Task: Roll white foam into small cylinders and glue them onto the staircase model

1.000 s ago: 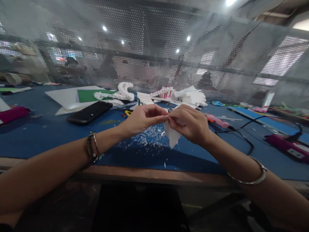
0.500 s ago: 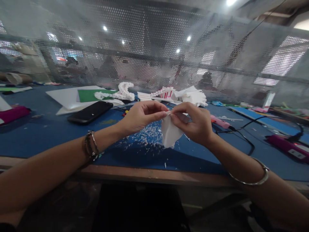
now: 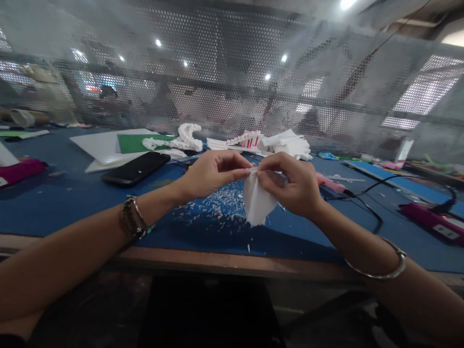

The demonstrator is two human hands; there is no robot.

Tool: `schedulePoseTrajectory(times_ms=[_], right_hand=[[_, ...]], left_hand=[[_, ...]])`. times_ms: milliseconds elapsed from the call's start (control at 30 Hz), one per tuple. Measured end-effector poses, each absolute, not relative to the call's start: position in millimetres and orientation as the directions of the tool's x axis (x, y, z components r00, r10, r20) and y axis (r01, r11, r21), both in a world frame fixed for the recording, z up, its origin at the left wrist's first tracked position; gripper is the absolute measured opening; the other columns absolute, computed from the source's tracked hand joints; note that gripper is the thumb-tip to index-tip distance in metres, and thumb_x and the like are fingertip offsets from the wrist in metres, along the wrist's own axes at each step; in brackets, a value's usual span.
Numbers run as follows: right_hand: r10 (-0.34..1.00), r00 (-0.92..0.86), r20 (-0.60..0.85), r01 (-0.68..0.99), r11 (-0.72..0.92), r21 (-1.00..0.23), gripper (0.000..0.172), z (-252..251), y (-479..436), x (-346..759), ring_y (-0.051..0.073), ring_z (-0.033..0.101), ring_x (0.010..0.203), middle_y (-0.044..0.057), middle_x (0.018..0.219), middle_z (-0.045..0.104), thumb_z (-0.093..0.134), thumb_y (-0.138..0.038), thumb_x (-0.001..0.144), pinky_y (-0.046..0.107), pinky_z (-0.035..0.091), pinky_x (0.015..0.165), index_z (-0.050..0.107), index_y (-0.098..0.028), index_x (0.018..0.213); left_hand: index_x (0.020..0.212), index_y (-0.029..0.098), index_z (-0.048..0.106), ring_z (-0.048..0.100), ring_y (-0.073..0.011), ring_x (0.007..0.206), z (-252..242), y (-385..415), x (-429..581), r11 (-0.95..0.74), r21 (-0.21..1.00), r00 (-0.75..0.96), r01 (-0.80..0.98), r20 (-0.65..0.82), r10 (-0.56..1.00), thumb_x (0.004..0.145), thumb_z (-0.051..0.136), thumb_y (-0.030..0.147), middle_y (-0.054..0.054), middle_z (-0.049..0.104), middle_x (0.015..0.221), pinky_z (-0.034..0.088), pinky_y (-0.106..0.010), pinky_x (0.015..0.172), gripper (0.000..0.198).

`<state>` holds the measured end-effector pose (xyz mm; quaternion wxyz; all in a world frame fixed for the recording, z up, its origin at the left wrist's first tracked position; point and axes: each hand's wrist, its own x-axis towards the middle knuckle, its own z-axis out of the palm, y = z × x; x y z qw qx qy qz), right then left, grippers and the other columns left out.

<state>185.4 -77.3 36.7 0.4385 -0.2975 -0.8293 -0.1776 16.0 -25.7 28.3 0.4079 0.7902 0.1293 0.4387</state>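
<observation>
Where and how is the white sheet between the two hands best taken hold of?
The white sheet is probably best pinched at its gathered upper edge, from both sides: the left-hand grip from the left, the right-hand grip from the right. It looks thin and hangs limp below that edge, so pinching the loose lower part would likely just crumple it.

1. Thin pinched sheet point(image 3: 258, 203): plain white.
2. Tabletop point(image 3: 76, 212): deep blue, flecked white mid-table.
3. Smartphone point(image 3: 136, 169): black.
4. Flat rectangular sheet point(image 3: 132, 143): green.
5. Corded tool point(image 3: 331, 184): pink and orange.
6. Perforated screen point(image 3: 203, 53): grey, dotted pattern.
</observation>
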Motion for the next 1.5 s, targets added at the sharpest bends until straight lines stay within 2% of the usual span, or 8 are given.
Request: schedulePoseTrajectory(times_ms=[167, 367, 567, 833, 967, 1133, 1267, 1500], right_hand=[[0.272, -0.562, 0.781, 0.592, 0.792, 0.150, 0.007, 42.0, -78.2, 185.8, 0.010, 0.055, 0.062, 0.002, 0.066, 0.060, 0.052, -0.010, 0.073, 0.022, 0.044, 0.058, 0.056, -0.015, 0.072], [0.386, -0.592, 0.707, 0.595, 0.801, 0.060, 0.008, 43.0, -76.7, 186.5, 0.010, 0.058, 0.069, 0.002, 0.076, 0.065, 0.058, -0.020, 0.074, 0.022, 0.045, 0.063, 0.060, -0.016, 0.080], [0.422, -0.559, 0.713, 0.622, 0.783, 0.024, 0.007, 44.7, -78.4, 188.2, 0.008, 0.061, 0.065, 0.001, 0.073, 0.068, 0.058, -0.016, 0.075, 0.018, 0.044, 0.059, 0.062, -0.014, 0.080], [0.343, -0.676, 0.652, 0.632, 0.725, 0.274, 0.015, 46.3, -80.3, 191.1, 0.010, 0.057, 0.068, 0.003, 0.072, 0.065, 0.046, -0.018, 0.084, 0.020, 0.043, 0.059, 0.060, -0.015, 0.079], [0.360, -0.675, 0.644, 0.646, 0.709, 0.281, 0.015, 44.5, -77.1, 192.3, 0.010, 0.056, 0.066, 0.003, 0.070, 0.063, 0.046, -0.021, 0.084, 0.020, 0.042, 0.058, 0.059, -0.016, 0.076], [0.401, -0.630, 0.665, 0.644, 0.749, 0.159, 0.009, 45.3, -75.4, 193.0, 0.008, 0.055, 0.059, 0.001, 0.065, 0.063, 0.055, -0.021, 0.079, 0.018, 0.040, 0.054, 0.059, -0.015, 0.073], [0.486, -0.594, 0.642, 0.605, 0.795, -0.043, 0.008, 46.7, -74.6, 192.6, 0.007, 0.052, 0.053, 0.000, 0.061, 0.062, 0.058, -0.019, 0.076, 0.017, 0.037, 0.049, 0.060, -0.013, 0.071], [0.676, -0.493, 0.548, 0.383, 0.734, -0.561, 0.011, 41.8, -68.5, 191.5, 0.005, 0.044, 0.051, -0.003, 0.057, 0.053, 0.061, -0.021, 0.070, 0.018, 0.032, 0.046, 0.056, -0.014, 0.064]], left_hand=[[0.078, 0.011, 0.060, 0.056, -0.0121, 0.067, 27.5, -22.5, 14.2, -0.713, 0.699, 0.600, -0.051, 0.592, 0.538, 0.070, 0.061, 0.024, -0.005, 0.062, 0.073, 0.045, -0.024, 0.062, 0.015], [0.073, 0.012, 0.059, 0.056, -0.0105, 0.065, 23.5, -20.7, 16.5, -0.631, 0.763, 0.602, -0.140, 0.572, 0.557, 0.069, 0.064, 0.026, -0.002, 0.061, 0.069, 0.045, -0.022, 0.062, 0.016], [0.071, 0.012, 0.061, 0.057, -0.0090, 0.067, 25.8, -20.5, 16.2, -0.507, 0.843, 0.653, -0.178, 0.487, 0.580, 0.067, 0.066, 0.022, -0.001, 0.064, 0.071, 0.045, -0.020, 0.063, 0.011], [0.075, 0.013, 0.061, 0.058, -0.0072, 0.066, 27.7, -21.6, 14.6, -0.561, 0.821, 0.683, -0.103, 0.468, 0.561, 0.070, 0.059, 0.014, 0.000, 0.065, 0.072, 0.046, -0.018, 0.063, 0.005], [0.075, 0.012, 0.060, 0.060, -0.0092, 0.069, 26.5, -20.9, 15.6, -0.680, 0.731, 0.676, -0.056, 0.529, 0.513, 0.071, 0.057, 0.014, -0.003, 0.065, 0.074, 0.047, -0.019, 0.064, 0.006], [0.078, 0.011, 0.060, 0.060, -0.0108, 0.072, 28.4, -19.8, 11.9, -0.868, 0.496, 0.698, 0.013, 0.618, 0.363, 0.073, 0.054, 0.015, -0.005, 0.065, 0.077, 0.048, -0.020, 0.065, 0.008], [0.077, 0.013, 0.058, 0.059, -0.0100, 0.071, 30.9, -21.4, 8.3, -0.951, 0.310, 0.718, 0.013, 0.659, 0.225, 0.074, 0.055, 0.013, -0.003, 0.064, 0.076, 0.048, -0.020, 0.067, 0.004], [0.081, 0.016, 0.045, 0.056, -0.0075, 0.071, 25.4, -24.1, 11.1, -0.897, 0.411, 0.652, -0.161, 0.727, 0.217, 0.073, 0.056, 0.010, 0.000, 0.054, 0.076, 0.048, -0.017, 0.067, 0.014]])
